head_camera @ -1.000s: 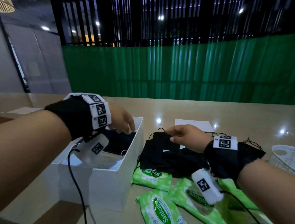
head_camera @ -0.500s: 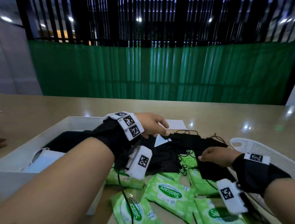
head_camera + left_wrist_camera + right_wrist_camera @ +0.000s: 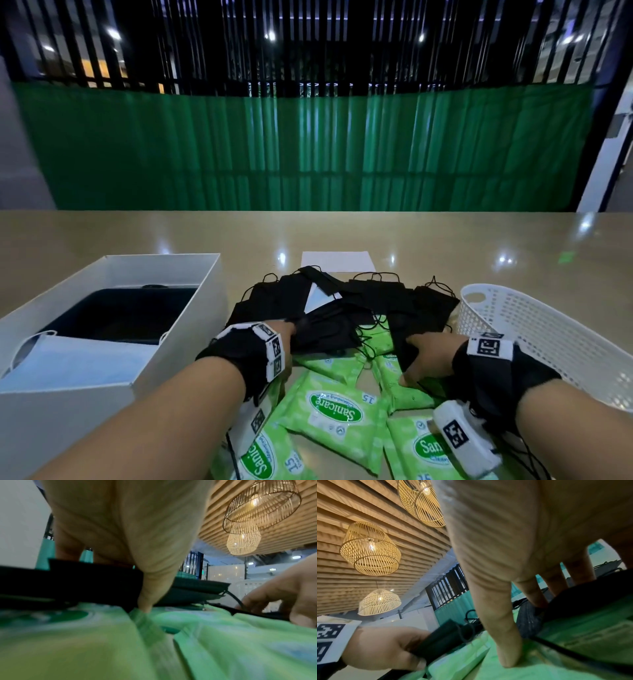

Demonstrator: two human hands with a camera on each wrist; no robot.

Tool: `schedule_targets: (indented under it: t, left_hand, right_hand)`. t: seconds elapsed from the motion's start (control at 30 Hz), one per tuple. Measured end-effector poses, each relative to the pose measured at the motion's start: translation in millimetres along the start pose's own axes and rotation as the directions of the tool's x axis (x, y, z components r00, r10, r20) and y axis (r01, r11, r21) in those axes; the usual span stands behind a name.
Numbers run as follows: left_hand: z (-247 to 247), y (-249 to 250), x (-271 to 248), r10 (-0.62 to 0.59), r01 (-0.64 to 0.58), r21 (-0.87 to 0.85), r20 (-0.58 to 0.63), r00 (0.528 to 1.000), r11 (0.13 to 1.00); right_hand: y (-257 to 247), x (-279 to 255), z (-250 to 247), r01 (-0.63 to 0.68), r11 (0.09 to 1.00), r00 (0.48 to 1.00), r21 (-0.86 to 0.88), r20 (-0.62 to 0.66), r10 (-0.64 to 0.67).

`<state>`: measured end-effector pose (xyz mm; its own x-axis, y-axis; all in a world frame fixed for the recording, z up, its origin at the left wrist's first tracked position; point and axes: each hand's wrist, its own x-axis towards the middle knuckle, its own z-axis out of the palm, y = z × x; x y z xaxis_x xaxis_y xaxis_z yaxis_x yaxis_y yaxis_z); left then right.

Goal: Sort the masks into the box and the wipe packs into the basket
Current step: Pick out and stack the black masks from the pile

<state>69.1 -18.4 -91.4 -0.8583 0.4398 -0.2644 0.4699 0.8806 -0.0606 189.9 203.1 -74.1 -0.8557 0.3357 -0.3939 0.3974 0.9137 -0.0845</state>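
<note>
A pile of black masks (image 3: 376, 301) lies mid-table, overlapping several green wipe packs (image 3: 334, 414) in front. My left hand (image 3: 286, 337) grips the pile's near-left masks (image 3: 85, 582), thumb underneath and fingers on top. My right hand (image 3: 416, 359) holds the edge of another black mask (image 3: 399, 329), fingers on top, while its thumb (image 3: 506, 649) presses a wipe pack (image 3: 539, 672). The white box (image 3: 210, 308) at left holds black masks and a light blue mask (image 3: 78, 363). The white basket (image 3: 548, 342) stands at right; I see nothing in the part that shows.
A white sheet of paper (image 3: 337, 261) lies behind the mask pile. Mask ear loops trail over the packs. Bare tabletop stretches beyond the pile to a green curtain. Cables hang from both wrist cameras.
My left hand left the box, crossed to the pile and took hold of black masks. The right hand stayed with the masks, ending near the pile's front right corner. The view swung right.
</note>
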Motion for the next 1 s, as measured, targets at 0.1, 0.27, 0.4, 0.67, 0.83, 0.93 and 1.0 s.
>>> schedule_targets:
  t: [0.1, 0.27, 0.4, 0.67, 0.83, 0.93, 1.0]
  left_hand:
    - [-17, -3, 0, 0.007, -0.012, -0.047, -0.11, 0.994, 0.999]
    - [-53, -13, -17, -0.084, -0.095, -0.454, -0.359, 0.929, 0.886]
    - [-79, -19, -24, -0.163, -0.312, -0.72, -0.507, 0.846, 0.62]
    - [-64, 8, -3, -0.128, -0.396, -0.902, -0.378, 0.917, -0.172]
    - [-20, 26, 21, -0.058, -0.217, -0.867, -0.214, 0.975, -0.449]
    - [0, 34, 30, -0.029, -0.157, -0.825, -0.169, 0.985, -0.542]
    - [6, 35, 34, -0.012, -0.129, -0.802, -0.151, 0.988, -0.583]
  right_hand:
    - [3, 0, -2, 0.01, 1.0, 1.0, -0.011, -0.003, -0.01]
    - [9, 3, -4, 0.003, 0.997, 1.0, 0.075, -0.031, 0.0]
    - [14, 8, -10, 0.028, 0.985, 0.996, 0.17, -0.089, -0.013]
    - [10, 29, -21, 0.249, 0.61, 0.968, 0.752, -0.207, -0.141]
    - [-12, 44, -17, 0.182, 0.06, 0.961, 0.981, -0.165, -0.221]
    - [-23, 54, -6, 0.101, 0.048, 0.964, 0.994, -0.086, -0.252]
    - [-31, 59, 2, 0.071, 0.035, 0.952, 0.997, -0.057, -0.3]
